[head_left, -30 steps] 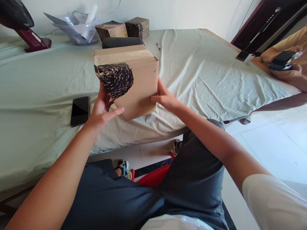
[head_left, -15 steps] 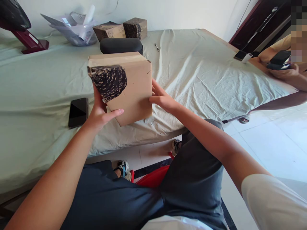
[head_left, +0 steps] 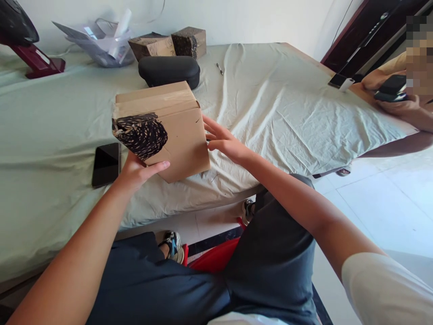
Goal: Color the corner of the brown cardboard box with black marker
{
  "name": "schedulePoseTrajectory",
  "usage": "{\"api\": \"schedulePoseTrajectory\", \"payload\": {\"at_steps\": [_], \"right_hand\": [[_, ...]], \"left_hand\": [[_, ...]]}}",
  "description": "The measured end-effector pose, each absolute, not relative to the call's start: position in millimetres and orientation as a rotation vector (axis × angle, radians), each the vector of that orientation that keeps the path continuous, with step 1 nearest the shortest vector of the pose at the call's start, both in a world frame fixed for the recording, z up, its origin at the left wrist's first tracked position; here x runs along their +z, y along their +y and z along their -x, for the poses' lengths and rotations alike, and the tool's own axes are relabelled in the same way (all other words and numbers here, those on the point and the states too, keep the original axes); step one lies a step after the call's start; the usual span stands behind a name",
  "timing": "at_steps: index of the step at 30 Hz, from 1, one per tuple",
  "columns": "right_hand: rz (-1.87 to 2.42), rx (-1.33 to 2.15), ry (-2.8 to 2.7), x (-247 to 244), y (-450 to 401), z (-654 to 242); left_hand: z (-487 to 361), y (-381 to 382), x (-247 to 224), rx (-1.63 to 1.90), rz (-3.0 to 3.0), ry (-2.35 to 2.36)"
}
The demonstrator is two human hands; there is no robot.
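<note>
A brown cardboard box (head_left: pixel 184 144) with a black scribbled patch at its left corner is held tilted over the cloth-covered table (head_left: pixel 270 113). My left hand (head_left: pixel 138 171) grips its lower left side, the thumb on the face toward me and the other fingers hidden behind it. At the right side, my right hand (head_left: pixel 225 140) rests its fingers against the box, partly out of sight behind its edge. A dark smartphone (head_left: pixel 106 165) lies left of my left hand. Just behind the box is a black zip case (head_left: pixel 169 70).
Along the wall stand two more cardboard boxes (head_left: pixel 152 47), a clear plastic basket (head_left: pixel 101 49) with papers, and a dark red stand (head_left: pixel 43 65). A pen (head_left: pixel 219 68) lies beyond the box. At far right, another person's hands (head_left: pixel 402 106) hold a dark object.
The box has come lower and slightly left, tipping so more of its top shows. Both hands have stayed on it, and more of the black case is visible.
</note>
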State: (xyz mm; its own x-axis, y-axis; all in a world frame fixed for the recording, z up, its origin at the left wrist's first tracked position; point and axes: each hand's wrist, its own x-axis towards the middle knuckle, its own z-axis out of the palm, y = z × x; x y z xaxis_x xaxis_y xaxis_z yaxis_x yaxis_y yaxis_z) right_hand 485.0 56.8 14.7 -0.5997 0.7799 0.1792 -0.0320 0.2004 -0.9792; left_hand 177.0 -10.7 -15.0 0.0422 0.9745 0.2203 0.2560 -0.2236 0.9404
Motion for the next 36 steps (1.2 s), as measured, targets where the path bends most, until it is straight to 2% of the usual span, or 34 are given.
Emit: {"api": "schedulePoseTrajectory", "payload": {"at_steps": [19, 22, 29, 32, 36], "right_hand": [[0.840, 1.586, -1.795, 21, 82, -512], [0.945, 1.452, -1.804, 14, 95, -512], [1.385, 0.776, -2.068, -13, 119, -503], [1.394, 0.757, -2.089, -14, 119, -499], [1.106, 1.001, -2.059, -12, 106, -490]], "left_hand": [[-171, -17, -13, 1.198, -1.548, 1.353], [-171, -20, -11, 1.159, -1.540, 1.393], [-174, -27, -1, 1.095, -1.542, 1.490], [-175, -28, -1, 1.095, -1.555, 1.470], [-176, -29, -2, 1.073, -1.560, 1.434]]}}
